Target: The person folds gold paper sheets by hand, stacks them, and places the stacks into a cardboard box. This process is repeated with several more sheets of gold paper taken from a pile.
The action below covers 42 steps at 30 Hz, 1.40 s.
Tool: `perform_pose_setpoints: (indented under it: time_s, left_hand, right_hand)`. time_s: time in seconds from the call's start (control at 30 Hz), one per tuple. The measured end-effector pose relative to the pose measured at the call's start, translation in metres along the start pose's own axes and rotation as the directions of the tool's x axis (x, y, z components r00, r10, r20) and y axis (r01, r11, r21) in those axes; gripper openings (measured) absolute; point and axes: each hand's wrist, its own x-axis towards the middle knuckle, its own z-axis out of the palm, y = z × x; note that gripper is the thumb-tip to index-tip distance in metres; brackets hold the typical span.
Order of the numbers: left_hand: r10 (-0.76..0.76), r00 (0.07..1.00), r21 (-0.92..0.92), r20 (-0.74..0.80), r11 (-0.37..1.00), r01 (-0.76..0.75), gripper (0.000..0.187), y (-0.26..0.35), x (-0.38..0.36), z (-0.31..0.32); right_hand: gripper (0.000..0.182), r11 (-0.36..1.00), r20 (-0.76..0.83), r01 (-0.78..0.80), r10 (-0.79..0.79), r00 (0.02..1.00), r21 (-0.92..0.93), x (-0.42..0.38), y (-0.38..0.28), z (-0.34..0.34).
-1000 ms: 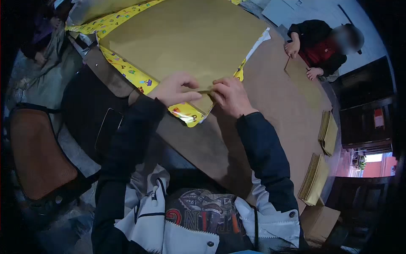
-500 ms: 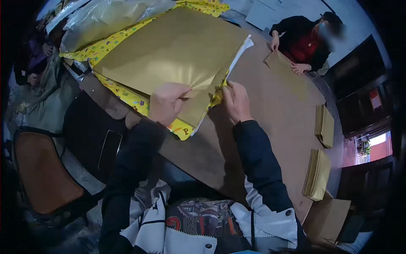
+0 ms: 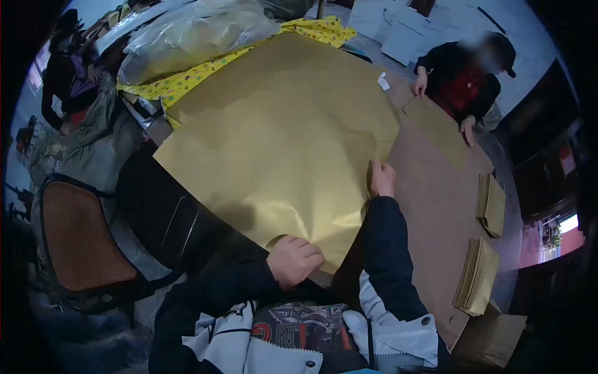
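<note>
A large sheet of brown kraft paper (image 3: 274,124) spreads across the table and hangs over its near edge toward my body. My left hand (image 3: 294,258) is closed on the sheet's near edge, close to my chest, and the paper creases around the fingers. Farther out, my right hand (image 3: 382,181) grips the right edge of the same sheet between thumb and fingers. Beneath the far left side of the sheet, yellow patterned paper (image 3: 212,68) shows along the border.
Two stacks of folded brown paper, a nearer one (image 3: 476,277) and a farther one (image 3: 491,206), lie along the table's right edge. Across the table, a co-worker (image 3: 464,84) handles a brown sheet (image 3: 436,121). Clear plastic (image 3: 193,40) lies at the back left; a chair (image 3: 84,237) stands left.
The brown sheet has been drawn toward my body, covering more of the yellow paper. My left hand has come down and closer; my right hand has shifted slightly outward. The view has also shifted.
</note>
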Motion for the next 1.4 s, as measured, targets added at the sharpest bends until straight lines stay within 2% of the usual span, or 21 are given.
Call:
perform_pose_setpoints:
  time_s: [0.03,0.07,0.17,0.23,0.27,0.3,0.33,0.4,0.47,0.5,0.57,0.6,0.7,0.73,0.83,0.9,0.97,1.1,1.13,1.23,1.4]
  left_hand:
    - [0.027,0.993,-0.037,0.113,0.999,-0.023,0.032,0.003,-0.003,0.001]
    - [0.063,0.976,-0.093,0.210,0.995,-0.044,0.039,0.000,-0.008,-0.006]
    - [0.045,0.971,-0.178,0.233,0.984,-0.003,0.042,-0.033,0.001,-0.069]
    - [-0.090,0.993,-0.355,0.070,0.928,0.109,0.043,-0.084,0.024,-0.108]
    - [-0.339,0.928,-0.115,0.157,0.927,0.358,0.041,-0.103,0.045,-0.140]
    - [-0.509,0.861,-0.177,0.012,0.846,0.503,0.036,-0.155,0.051,-0.134]
    - [-0.510,0.852,-0.090,-0.121,0.860,0.502,0.030,-0.195,0.060,-0.142]
    - [-0.605,0.784,-0.107,-0.137,0.796,0.596,0.030,-0.290,0.071,-0.151]
    - [-0.772,0.587,-0.184,-0.243,0.631,0.754,0.032,-0.322,0.081,-0.151]
    - [-0.760,0.604,-0.184,-0.239,0.646,0.740,0.032,-0.348,0.086,-0.147]
    - [-0.860,0.451,-0.115,-0.237,0.486,0.866,0.038,-0.411,0.091,-0.135]
    - [-0.904,0.368,-0.190,-0.215,0.409,0.893,0.045,-0.417,0.100,-0.130]
    - [-0.891,0.404,0.053,-0.208,0.402,0.914,0.045,-0.381,0.135,-0.134]
    - [-0.835,0.451,0.167,-0.315,0.420,0.892,0.049,-0.367,0.143,-0.131]
    - [-0.897,0.396,0.162,-0.197,0.369,0.915,0.052,-0.413,0.142,-0.124]
    - [-0.932,0.331,0.098,-0.147,0.319,0.943,0.051,-0.393,0.146,-0.133]
    - [-0.870,0.483,-0.155,-0.099,0.493,0.856,0.046,-0.401,0.135,-0.134]
    - [-0.966,0.258,-0.452,0.030,0.217,0.865,0.040,-0.387,0.133,-0.141]
    - [-0.944,0.330,-0.632,0.023,0.242,0.737,0.038,-0.365,0.131,-0.141]
    - [-0.969,0.247,-0.536,-0.011,0.214,0.817,0.037,-0.360,0.129,-0.146]
    - [-0.918,0.376,-0.610,0.125,0.227,0.759,0.028,-0.392,0.112,-0.147]
  right_hand:
    - [0.046,1.000,0.004,0.012,-0.012,1.000,-0.001,-0.018,-0.014,-0.007]
    - [0.038,0.996,-0.018,0.080,-0.079,0.997,0.031,0.035,0.056,0.010]
    - [0.032,0.999,0.041,-0.018,0.016,0.999,0.042,0.015,0.033,-0.004]
    - [0.030,0.991,0.067,-0.047,0.039,0.997,0.122,0.021,0.049,-0.002]
    - [0.029,0.981,0.075,-0.044,0.030,0.997,0.188,0.018,0.048,-0.004]
    - [0.029,0.966,0.080,-0.041,0.021,0.997,0.256,0.017,0.046,-0.005]
    - [0.029,0.971,0.093,-0.070,0.050,0.994,0.229,0.020,0.047,-0.005]
    - [0.029,0.964,0.075,-0.046,0.027,0.997,0.263,0.021,0.054,-0.003]
    - [0.031,0.968,0.104,-0.122,0.101,0.989,0.218,0.005,0.028,-0.011]
    - [0.031,0.967,0.083,-0.119,0.103,0.991,0.225,0.006,0.028,-0.010]
    - [0.032,0.957,0.071,-0.102,0.086,0.994,0.271,0.007,0.037,-0.007]
    - [0.032,0.967,0.108,-0.095,0.071,0.992,0.235,0.009,0.038,-0.010]
    - [0.036,0.974,0.022,-0.035,0.031,0.999,0.224,-0.005,0.018,-0.009]
    - [0.036,0.990,-0.025,0.087,-0.085,0.996,0.107,-0.002,0.024,-0.008]
    - [0.035,0.983,-0.024,0.022,-0.018,1.000,0.180,0.004,0.039,-0.006]
    - [0.036,0.975,-0.026,0.001,0.004,1.000,0.224,-0.009,0.014,-0.012]
    - [0.037,0.958,-0.043,0.083,-0.074,0.996,0.275,-0.012,0.014,-0.015]
    - [0.036,0.947,-0.054,0.096,-0.083,0.995,0.306,-0.003,0.037,-0.020]
    - [0.035,0.935,-0.075,0.130,-0.111,0.991,0.329,0.001,0.047,-0.022]
    - [0.033,0.931,-0.134,0.155,-0.116,0.984,0.329,-0.007,0.042,-0.035]
    - [0.038,0.954,-0.207,0.164,-0.113,0.972,0.249,-0.043,0.017,-0.075]
